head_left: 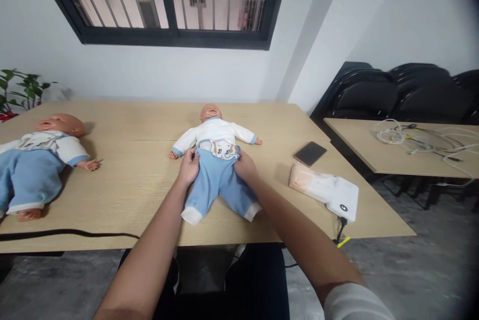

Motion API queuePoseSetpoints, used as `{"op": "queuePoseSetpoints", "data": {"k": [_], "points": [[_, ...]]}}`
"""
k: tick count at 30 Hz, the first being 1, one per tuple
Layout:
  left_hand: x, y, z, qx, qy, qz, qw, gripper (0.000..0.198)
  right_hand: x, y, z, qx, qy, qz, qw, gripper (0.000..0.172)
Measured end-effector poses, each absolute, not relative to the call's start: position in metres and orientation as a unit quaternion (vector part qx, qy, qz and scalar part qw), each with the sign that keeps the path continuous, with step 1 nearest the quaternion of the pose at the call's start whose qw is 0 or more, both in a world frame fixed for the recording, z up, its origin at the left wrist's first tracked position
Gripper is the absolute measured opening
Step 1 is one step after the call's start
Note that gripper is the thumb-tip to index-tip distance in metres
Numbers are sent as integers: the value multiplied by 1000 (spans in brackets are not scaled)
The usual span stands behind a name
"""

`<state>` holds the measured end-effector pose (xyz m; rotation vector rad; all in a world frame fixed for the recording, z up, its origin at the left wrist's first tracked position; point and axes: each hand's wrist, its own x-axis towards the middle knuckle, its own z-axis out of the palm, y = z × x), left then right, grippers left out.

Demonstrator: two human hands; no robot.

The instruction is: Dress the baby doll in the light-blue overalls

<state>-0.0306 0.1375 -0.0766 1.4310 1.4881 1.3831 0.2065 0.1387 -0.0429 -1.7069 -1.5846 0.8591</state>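
A baby doll [210, 112] lies on its back on the table, its head toward the wall. It wears a white top [215, 131] with blue cuffs and an animal face on the belly, and light blue trousers [219, 170] with white leg ends. My left hand [189, 165] pinches the waistband at its left side. At the right side of the waistband, my right hand [246, 165] grips the cloth too. The doll's feet do not show beyond the trouser legs.
A second doll [62, 124] in similar clothes lies at the left. To the right are a dark phone [310, 153] and a white device [342, 199] with a cable. A black strap [71, 232] runs along the front edge. Coiled cables [396, 135] lie on another table.
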Motion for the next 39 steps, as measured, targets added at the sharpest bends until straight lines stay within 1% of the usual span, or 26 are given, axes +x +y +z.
{"op": "queuePoseSetpoints", "data": {"k": [2, 5, 6, 9, 11, 14, 16, 18, 20, 21, 22, 23, 25, 27, 28, 30, 33, 35, 37, 39], "points": [[-29, 138, -75, 545, 555, 538, 325, 29, 207, 137, -44, -618, -618, 332, 353, 22], [-26, 135, -69, 538, 543, 567, 308, 29, 205, 138, -46, -601, -605, 300, 427, 25], [-25, 136, -67, 535, 551, 569, 295, 28, 203, 140, -46, -614, -597, 291, 427, 26], [-18, 142, -59, 527, 611, 530, 262, 23, 198, 151, -45, -675, -580, 291, 353, 25], [-16, 148, -56, 518, 648, 494, 260, 19, 197, 157, -45, -692, -581, 297, 309, 26], [-17, 152, -55, 507, 670, 469, 272, 18, 202, 157, -48, -676, -607, 298, 293, 27], [-20, 146, -53, 495, 683, 463, 273, 19, 210, 151, -51, -651, -639, 267, 311, 29], [-19, 132, -44, 488, 697, 472, 232, 25, 220, 144, -54, -612, -677, 205, 354, 31], [-13, 109, -27, 529, 686, 479, 140, 29, 230, 139, -55, -559, -719, 163, 379, 29], [-7, 95, -16, 582, 659, 468, 89, 27, 234, 138, -55, -537, -739, 161, 372, 26], [1, 80, -5, 650, 617, 438, 70, 20, 237, 138, -55, -522, -757, 169, 356, 24], [12, 65, 5, 722, 567, 386, 91, 14, 239, 139, -55, -512, -769, 182, 335, 22], [36, 35, 19, 811, 494, 278, 146, 12, 240, 142, -54, -499, -783, 207, 309, 16], [63, 13, 22, 862, 435, 212, 149, 21, 236, 144, -55, -486, -782, 224, 320, 13], [74, 6, 19, 869, 433, 198, 138, 27, 234, 144, -55, -484, -775, 237, 330, 13], [92, -3, 9, 850, 477, 195, 108, 30, 228, 144, -57, -493, -747, 281, 345, 15], [101, -2, -10, 792, 569, 209, 76, 25, 222, 145, -61, -497, -689, 368, 378, 19], [98, 2, -20, 764, 595, 239, 69, 25, 220, 148, -63, -479, -659, 420, 400, 19], [90, 8, -28, 736, 610, 285, 69, 31, 218, 151, -65, -469, -643, 449, 407, 21], [82, 16, -33, 703, 630, 320, 86, 41, 217, 151, -66, -470, -635, 457, 408, 26]]}}
